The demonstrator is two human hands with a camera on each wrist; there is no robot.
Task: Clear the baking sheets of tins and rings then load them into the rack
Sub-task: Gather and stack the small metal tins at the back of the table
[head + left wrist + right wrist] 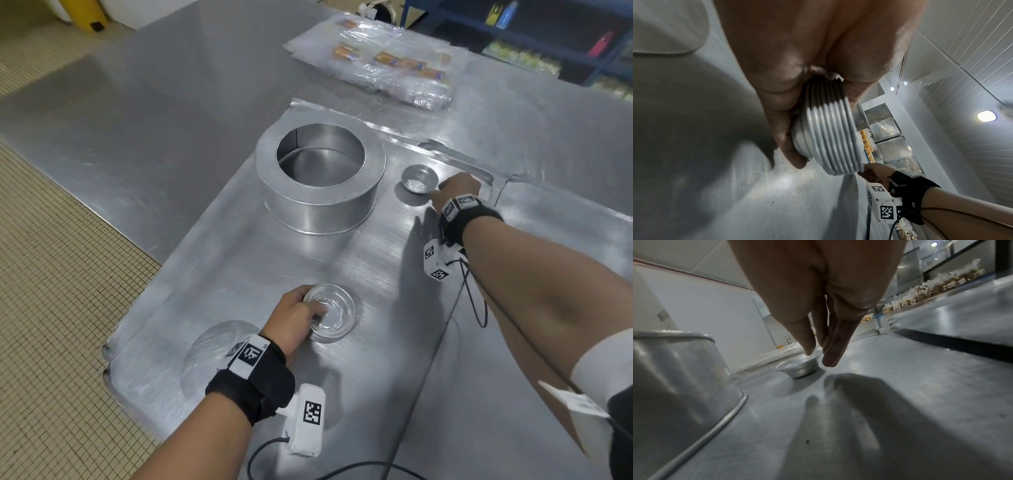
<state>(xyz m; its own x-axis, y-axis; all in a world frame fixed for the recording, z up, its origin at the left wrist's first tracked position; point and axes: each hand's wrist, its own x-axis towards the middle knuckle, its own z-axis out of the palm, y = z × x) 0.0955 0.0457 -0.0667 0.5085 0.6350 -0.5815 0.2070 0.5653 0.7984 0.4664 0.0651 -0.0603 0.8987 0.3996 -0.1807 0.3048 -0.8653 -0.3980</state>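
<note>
A baking sheet [274, 260] lies on a steel table. On its far part stands a large round tin with a ring inside it [322, 178] [674, 369]. My left hand [310, 315] grips a nested stack of several small tins [334, 315] [830, 129] near the sheet's front, fingers inside the top tin and thumb [789, 146] under the stack. A single small tin [419, 178] [799, 366] sits at the far right of the sheet. My right hand [436, 193] [819, 357] reaches it with straight fingers, one fingertip touching its rim.
A round pale disc or mark [212, 353] lies on the sheet behind my left wrist. Clear plastic packets [376, 65] are spread at the back of the table. Blue shelving [513, 34] stands at the back right. Tiled floor [51, 274] runs along the left.
</note>
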